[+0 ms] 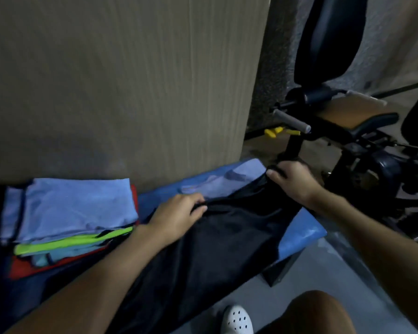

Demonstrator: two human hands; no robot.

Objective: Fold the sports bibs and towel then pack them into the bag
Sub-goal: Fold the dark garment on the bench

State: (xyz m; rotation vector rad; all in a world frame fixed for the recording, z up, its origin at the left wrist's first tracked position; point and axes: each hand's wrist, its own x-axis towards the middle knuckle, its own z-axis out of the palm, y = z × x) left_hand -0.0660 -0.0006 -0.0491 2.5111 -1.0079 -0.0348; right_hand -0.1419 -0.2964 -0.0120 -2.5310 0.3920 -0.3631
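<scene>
Knee (319, 309) at 6 o'clock; left hand (179, 213) and right hand (292, 182) each pinch far edge of black fabric (227, 237), spread mid-frame on blue bench (304, 232). Folded bibs (75, 203) stacked at 9 o'clock; packing looks pending.

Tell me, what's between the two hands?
In the head view, the edge of the smooth black cloth runs between the left hand and right hand, which both pinch it; a light blue cloth lies just behind.
</scene>
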